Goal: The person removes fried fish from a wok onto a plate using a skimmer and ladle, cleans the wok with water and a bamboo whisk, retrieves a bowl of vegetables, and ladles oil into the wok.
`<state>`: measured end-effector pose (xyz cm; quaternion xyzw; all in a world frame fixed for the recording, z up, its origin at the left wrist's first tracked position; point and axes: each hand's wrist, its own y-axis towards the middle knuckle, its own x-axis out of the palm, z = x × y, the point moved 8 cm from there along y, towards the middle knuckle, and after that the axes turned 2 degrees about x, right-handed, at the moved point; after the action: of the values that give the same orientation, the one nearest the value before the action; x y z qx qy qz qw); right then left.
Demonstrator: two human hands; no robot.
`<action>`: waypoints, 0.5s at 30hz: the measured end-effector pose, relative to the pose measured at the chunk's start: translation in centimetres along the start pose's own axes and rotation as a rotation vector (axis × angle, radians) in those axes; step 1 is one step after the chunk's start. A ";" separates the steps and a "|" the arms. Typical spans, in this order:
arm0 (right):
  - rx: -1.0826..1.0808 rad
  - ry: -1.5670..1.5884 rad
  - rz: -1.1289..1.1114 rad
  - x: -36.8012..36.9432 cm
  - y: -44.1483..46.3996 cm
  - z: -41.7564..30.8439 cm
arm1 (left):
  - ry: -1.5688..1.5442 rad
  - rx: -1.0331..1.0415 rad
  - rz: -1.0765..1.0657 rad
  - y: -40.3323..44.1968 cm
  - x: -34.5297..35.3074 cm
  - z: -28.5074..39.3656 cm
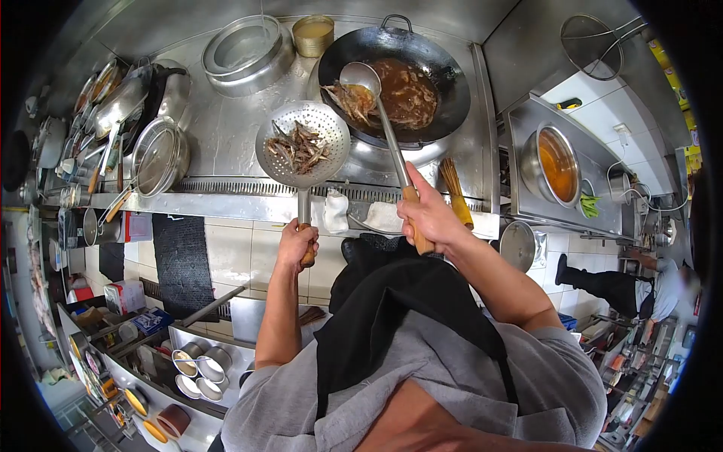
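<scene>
Your left hand (pixel 300 242) is clamped on a wooden-handled metal strainer (pixel 335 134), round and full of holes, held above the counter (pixel 226 124) toward its front edge. In it lies a loose heap of thin, dark brown, crisp-looking fish (pixel 298 149). Your right hand (pixel 432 214) is closed around a long ladle (pixel 391 138), its bowl within a black wok (pixel 450 92) near the counter's right edge. Glossy reddish-brown, lumpy sauce (pixel 403 79) pools there.
</scene>
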<state>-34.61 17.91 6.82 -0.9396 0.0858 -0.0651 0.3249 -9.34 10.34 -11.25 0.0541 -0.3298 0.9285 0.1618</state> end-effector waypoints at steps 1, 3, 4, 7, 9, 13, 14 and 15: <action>0.010 -0.075 0.013 0.0 -0.2 0.1 | 0.010 -0.012 -0.006 -0.1 0.1 0.1; 0.003 -0.117 0.019 0.0 -0.1 0.7 | 0.021 -0.029 -0.014 -0.2 0.1 -0.1; -0.008 -0.162 0.023 0.0 -0.1 0.8 | 0.006 -0.028 -0.017 -0.3 0.1 -0.2; 0.030 -0.189 0.051 0.5 -0.7 0.8 | -0.002 -0.037 -0.020 -0.4 0.2 -0.4; 0.034 -0.197 0.055 0.6 -0.7 1.1 | 0.006 -0.047 -0.019 -0.6 0.2 -0.6; 0.052 -0.213 0.069 0.8 -0.8 1.3 | 0.003 -0.046 -0.022 -0.6 0.4 -0.6; 0.053 -0.213 0.067 0.8 -0.8 1.2 | -0.003 -0.049 -0.031 -0.7 0.5 -0.6; 0.063 -0.225 0.070 0.8 -0.9 1.1 | -0.004 -0.050 -0.029 -0.7 0.5 -0.6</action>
<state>-33.57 19.11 6.51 -0.9267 0.0793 0.0494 0.3641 -9.55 11.39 -11.21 0.0566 -0.3522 0.9175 0.1760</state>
